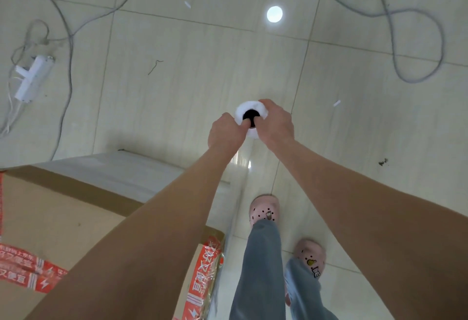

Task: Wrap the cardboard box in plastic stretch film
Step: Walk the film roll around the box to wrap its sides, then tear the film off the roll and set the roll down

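A white roll of stretch film (247,109) stands upright in front of me, seen end-on with its dark core hole. My left hand (226,132) grips the roll's left side with a finger at the core. My right hand (274,123) grips its right side, fingers curled over the top rim. A clear sheet of film (239,175) runs from the roll down to the corner of the cardboard box (63,218) at lower left. The box bears red printed tape, and film covers its far side.
Tiled floor all around. A white power strip (33,77) lies at far left with grey cables (68,41) trailing across the floor. Another cable (415,48) loops at upper right. My feet in pink clogs (264,209) stand right of the box.
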Demonstrator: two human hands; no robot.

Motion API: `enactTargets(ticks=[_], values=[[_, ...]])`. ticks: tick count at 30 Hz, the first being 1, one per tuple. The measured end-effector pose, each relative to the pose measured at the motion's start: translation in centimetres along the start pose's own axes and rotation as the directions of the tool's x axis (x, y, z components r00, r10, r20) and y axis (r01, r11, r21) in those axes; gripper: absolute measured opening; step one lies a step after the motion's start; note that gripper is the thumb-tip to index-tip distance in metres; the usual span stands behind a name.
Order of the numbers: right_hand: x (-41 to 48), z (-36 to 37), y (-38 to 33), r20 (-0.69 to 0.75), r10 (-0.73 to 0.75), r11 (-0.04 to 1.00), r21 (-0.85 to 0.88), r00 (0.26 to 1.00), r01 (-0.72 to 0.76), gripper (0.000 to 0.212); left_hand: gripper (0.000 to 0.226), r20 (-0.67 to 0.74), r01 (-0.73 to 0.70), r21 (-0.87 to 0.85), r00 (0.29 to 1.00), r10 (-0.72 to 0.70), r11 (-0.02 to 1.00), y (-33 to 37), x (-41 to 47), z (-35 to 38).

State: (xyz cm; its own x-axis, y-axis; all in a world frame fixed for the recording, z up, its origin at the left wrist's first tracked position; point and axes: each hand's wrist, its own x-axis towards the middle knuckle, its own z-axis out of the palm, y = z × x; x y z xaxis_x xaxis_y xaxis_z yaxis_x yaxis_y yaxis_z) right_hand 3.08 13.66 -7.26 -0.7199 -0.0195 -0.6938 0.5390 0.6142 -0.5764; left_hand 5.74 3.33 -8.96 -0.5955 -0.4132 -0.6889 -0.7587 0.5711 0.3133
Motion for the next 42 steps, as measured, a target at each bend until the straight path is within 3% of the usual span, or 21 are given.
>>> enactTargets(ticks=[3,6,15,18,21,24,27,30,38,42], values=[[0.0,-0.1,-0.1,-0.005,0.046,0.999,0.023,0.999,-0.046,0.026,0.022,-0.017,-0.11,0.034,0.994,0.11,0.993,0.7,-0.1,-0.2],[0.1,-0.1,-0.1,0.012,0.056,0.998,0.038,0.998,-0.057,0.026,0.021,0.023,-0.127,0.022,0.992,0.127,0.992,1.4,0.0,-0.5],[0.8,-0.4,0.4,0.102,-0.027,0.999,-0.014,0.994,0.028,0.022,0.021,-0.008,-0.033,-0.033,0.999,0.033,0.999,1.3,-0.2,-0.3],[1.3,-1.3,1.3,0.184,-0.097,0.992,-0.06,0.978,0.11,0.016,0.033,-0.069,0.025,-0.103,0.997,-0.033,0.994,1.2,-1.0,1.1],[1.7,-1.9,1.8,0.257,-0.135,0.982,-0.095,0.957,0.164,0.028,0.042,-0.133,0.089,-0.182,0.985,-0.114,0.979,1.3,-1.7,2.3],[2.0,-2.1,2.2,0.271,-0.201,0.963,-0.12,0.941,0.241,0.019,0.037,-0.167,0.113,-0.204,0.975,-0.148,0.972,1.5,-1.8,2.8],[2.2,-1.9,2.5,0.28,-0.227,0.951,-0.141,0.933,0.274,0.023,0.03,-0.175,0.126,-0.216,0.971,-0.165,0.968,1.4,-2.0,2.8],[2.5,-1.8,2.4,0.292,-0.254,0.938,-0.158,0.922,0.309,0.029,0.015,-0.171,0.112,-0.244,0.973,-0.156,0.963,0.8,-1.8,2.7],[3.3,-1.3,2.5,0.286,-0.338,0.902,-0.174,0.897,0.395,0.022,0.023,-0.222,-0.01,-0.254,0.974,-0.048,0.967,-0.2,-1.3,3.4],[4.1,-1.3,2.9,0.282,-0.455,0.86,-0.108,0.845,0.499,0.033,0.032,-0.381,-0.072,-0.199,0.924,-0.009,0.977,-0.4,-2.1,3.8]])
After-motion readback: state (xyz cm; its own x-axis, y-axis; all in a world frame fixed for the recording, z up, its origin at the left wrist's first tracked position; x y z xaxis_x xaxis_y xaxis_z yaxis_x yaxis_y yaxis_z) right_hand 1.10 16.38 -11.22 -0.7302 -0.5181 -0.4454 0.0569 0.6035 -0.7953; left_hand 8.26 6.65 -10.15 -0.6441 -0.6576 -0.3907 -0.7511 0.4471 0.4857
